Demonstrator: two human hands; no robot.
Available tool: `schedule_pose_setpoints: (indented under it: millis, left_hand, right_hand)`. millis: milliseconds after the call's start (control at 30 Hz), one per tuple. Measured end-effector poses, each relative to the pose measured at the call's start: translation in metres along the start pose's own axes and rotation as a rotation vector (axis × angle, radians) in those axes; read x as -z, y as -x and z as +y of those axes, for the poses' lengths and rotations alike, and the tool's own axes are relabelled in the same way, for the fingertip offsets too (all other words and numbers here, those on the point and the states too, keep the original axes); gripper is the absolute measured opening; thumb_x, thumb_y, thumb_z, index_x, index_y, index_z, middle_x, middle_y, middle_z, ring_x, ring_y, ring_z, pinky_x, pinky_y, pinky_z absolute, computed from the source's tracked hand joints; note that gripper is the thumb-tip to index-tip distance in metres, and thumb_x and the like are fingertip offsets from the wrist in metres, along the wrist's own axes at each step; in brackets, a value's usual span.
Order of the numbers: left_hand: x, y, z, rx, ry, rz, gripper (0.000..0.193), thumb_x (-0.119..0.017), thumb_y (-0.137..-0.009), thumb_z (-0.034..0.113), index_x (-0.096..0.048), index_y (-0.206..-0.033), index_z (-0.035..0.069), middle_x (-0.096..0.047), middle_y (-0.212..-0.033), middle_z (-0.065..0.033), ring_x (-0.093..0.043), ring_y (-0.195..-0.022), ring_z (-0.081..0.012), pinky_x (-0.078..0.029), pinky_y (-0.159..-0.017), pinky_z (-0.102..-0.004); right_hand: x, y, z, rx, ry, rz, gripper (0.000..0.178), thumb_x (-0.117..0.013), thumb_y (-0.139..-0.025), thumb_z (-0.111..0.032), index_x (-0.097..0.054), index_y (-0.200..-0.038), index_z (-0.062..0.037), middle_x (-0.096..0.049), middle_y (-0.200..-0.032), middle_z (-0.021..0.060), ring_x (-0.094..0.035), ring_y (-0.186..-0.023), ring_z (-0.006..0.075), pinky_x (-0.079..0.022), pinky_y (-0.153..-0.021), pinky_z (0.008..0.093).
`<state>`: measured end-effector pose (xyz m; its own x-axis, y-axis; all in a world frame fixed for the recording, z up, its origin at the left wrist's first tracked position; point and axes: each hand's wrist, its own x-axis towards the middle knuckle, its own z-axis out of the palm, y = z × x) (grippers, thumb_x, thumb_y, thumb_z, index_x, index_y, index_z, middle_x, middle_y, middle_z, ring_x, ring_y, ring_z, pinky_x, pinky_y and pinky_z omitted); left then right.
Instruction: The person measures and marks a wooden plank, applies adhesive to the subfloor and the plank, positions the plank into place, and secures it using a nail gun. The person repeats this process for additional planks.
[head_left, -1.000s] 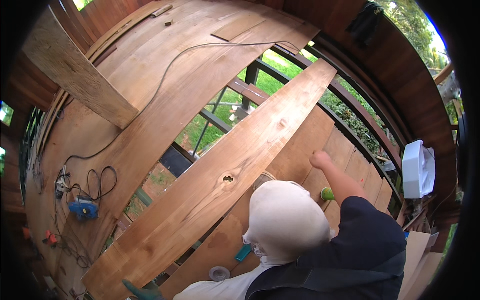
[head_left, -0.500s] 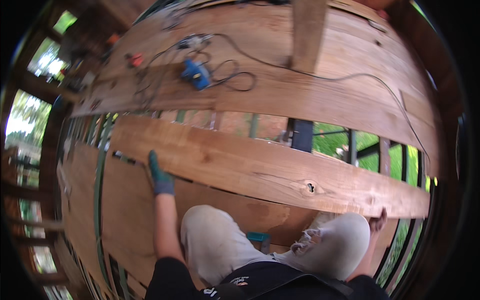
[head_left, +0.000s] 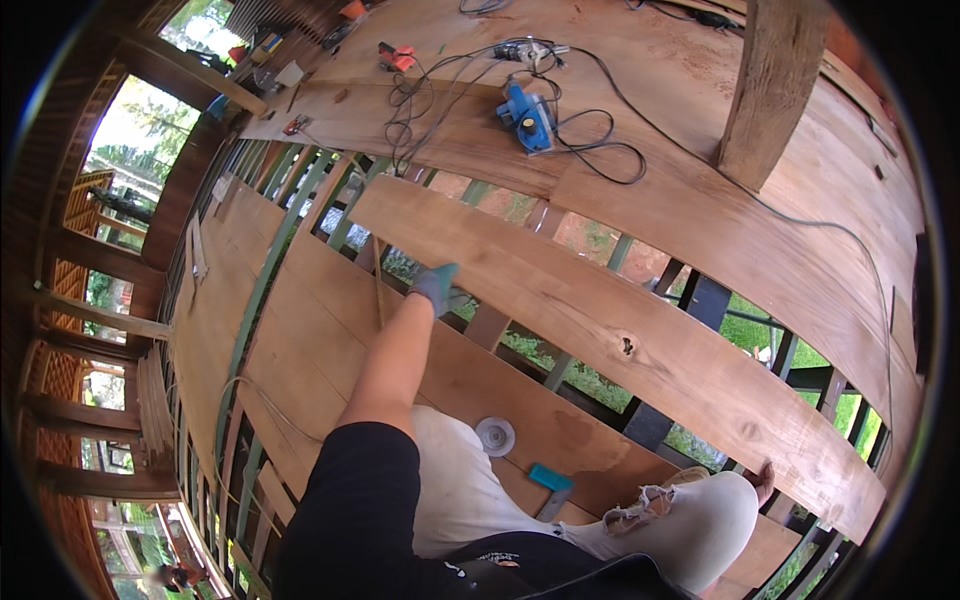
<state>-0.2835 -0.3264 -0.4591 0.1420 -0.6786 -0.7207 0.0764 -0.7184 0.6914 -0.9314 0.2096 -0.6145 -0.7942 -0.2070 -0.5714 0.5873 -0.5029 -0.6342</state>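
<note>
A long wooden plank (head_left: 560,280) with a knot hole lies aslant over the open joists. My left hand (head_left: 436,287), in a green and grey glove, grips its near edge toward the far-left end; some fingers are hidden under the wood. At the near-right end my bare right hand (head_left: 763,482) holds the same edge, mostly hidden by my knee and the plank. Between the plank and the laid floorboards (head_left: 480,385) runs a gap showing joists and grass. By my knees lie a teal-headed tool (head_left: 549,478) and a pale round disc (head_left: 495,436).
Beyond the plank, a blue electric planer (head_left: 527,120), a metal-bodied power tool (head_left: 527,50) and tangled cords lie on boards. A thick wooden post (head_left: 772,95) rises at the far right. Open gaps between joists (head_left: 270,240) lie at left. Another person (head_left: 178,577) appears at lower left.
The plank has shifted away from the near floorboards, opening a gap along its near edge. My left arm reaches farther forward with it, and the view has turned left. The round disc now shows.
</note>
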Motion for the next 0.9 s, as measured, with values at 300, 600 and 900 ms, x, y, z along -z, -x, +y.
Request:
schedule_pose_setpoints:
  millis: [300,600,900]
  left_hand:
    - [-0.078,-0.027,-0.024,-0.019,-0.215,0.067,0.051,-0.067,-0.092,0.031,-0.053,-0.133,0.005,-0.062,-0.117,-0.0175,-0.063,-0.114,-0.0404,-0.052,-0.096,-0.0565]
    - [-0.168,-0.019,-0.132,-0.010,0.521,0.215,0.074,-0.067,-0.091,0.047,-0.041,-0.148,0.006,-0.054,-0.142,-0.0185,-0.057,-0.124,-0.0336,-0.046,-0.104,-0.0529]
    - [-0.188,-0.048,-0.135,-0.040,0.512,0.173,0.069,-0.066,-0.094,0.043,-0.036,-0.149,0.012,-0.051,-0.144,-0.0124,-0.056,-0.122,-0.0316,-0.046,-0.099,-0.0592]
  right_hand:
    - [-0.037,0.021,0.024,-0.030,-0.107,-0.064,0.026,-0.070,-0.088,-0.004,-0.067,-0.113,-0.0025,-0.073,-0.110,0.0122,-0.071,-0.102,0.0225,-0.060,-0.091,0.0379]
    - [-0.019,0.003,0.021,-0.077,0.002,-0.206,0.023,-0.069,-0.091,-0.010,-0.068,-0.112,-0.0016,-0.073,-0.112,0.0119,-0.069,-0.106,0.0225,-0.056,-0.098,0.0389]
    - [-0.010,-0.031,0.023,-0.142,-0.066,-0.227,0.026,-0.067,-0.091,-0.008,-0.066,-0.116,-0.0003,-0.073,-0.114,0.0120,-0.069,-0.107,0.0231,-0.056,-0.097,0.0393]
